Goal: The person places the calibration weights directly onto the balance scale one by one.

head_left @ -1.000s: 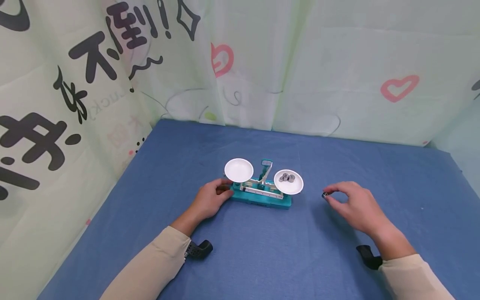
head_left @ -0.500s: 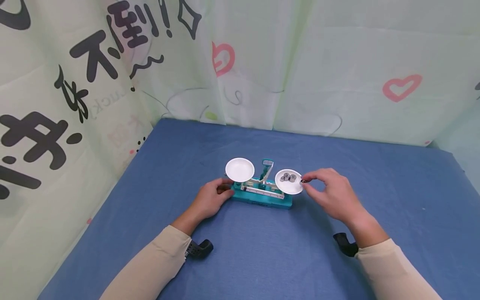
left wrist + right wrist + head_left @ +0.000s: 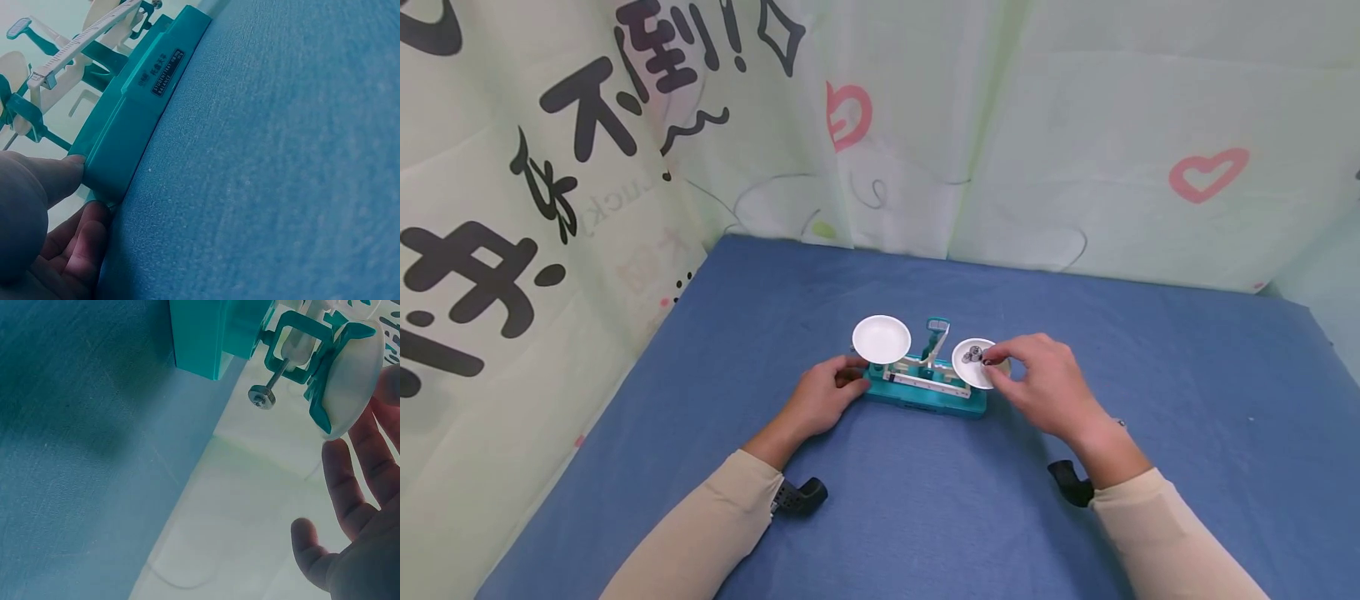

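A teal balance scale [image 3: 925, 398] with two white pans stands on the blue cloth. My left hand [image 3: 822, 398] holds the left end of its base, thumb on the base in the left wrist view. At the right pan [image 3: 967, 376], my right hand [image 3: 1047, 385] pinches a small metal weight [image 3: 987, 362] between thumb and forefinger, over the pan's right side. Several grey metal weights [image 3: 973, 353] lie in that pan, partly hidden by the fingers. The left pan [image 3: 881, 339] holds nothing. The right wrist view shows the right pan [image 3: 353, 381] side-on, with the pinched weight hidden.
Blue cloth [image 3: 917, 508] covers the table. A small shiny piece [image 3: 1122, 422] lies beside my right wrist. Pale printed curtains [image 3: 1075, 108] hang behind and to the left. An adjusting nut [image 3: 261, 397] sticks out at the scale's right end.
My right hand has moved left with the weight, from the open cloth to over the right pan. My left hand has stayed on the scale's base.
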